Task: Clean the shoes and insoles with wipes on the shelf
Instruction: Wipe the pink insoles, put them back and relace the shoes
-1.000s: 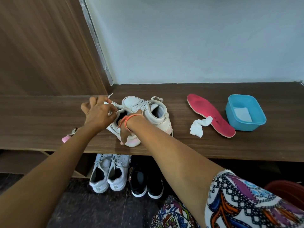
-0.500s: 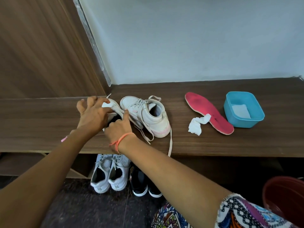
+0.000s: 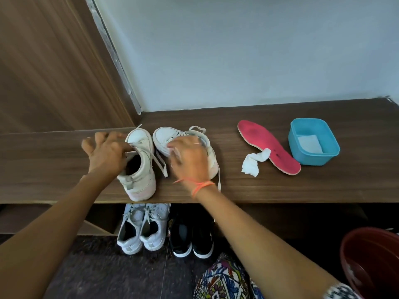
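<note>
Two white sneakers stand side by side on the wooden shelf [image 3: 280,186], toes pointing at the wall. My left hand [image 3: 105,154] rests against the left sneaker [image 3: 141,169] at its collar and laces, fingers spread. My right hand [image 3: 190,158] lies over the right sneaker [image 3: 164,137], fingers loosely draped, hiding most of it. To the right lies a pink insole [image 3: 267,145] with a crumpled white wipe [image 3: 252,162] touching its near edge. A blue tub [image 3: 313,141] beside the insole holds folded wipes.
Under the shelf stand a pale grey pair of sneakers [image 3: 141,227] and a black pair [image 3: 192,240]. A dark red bucket [image 3: 371,262] sits at the lower right. A wood panel closes off the left side, with a pale wall behind the shelf.
The left sneaker has been turned and set upright beside the other. My right hand has left it and moved right onto the right sneaker. My left hand's fingers have spread.
</note>
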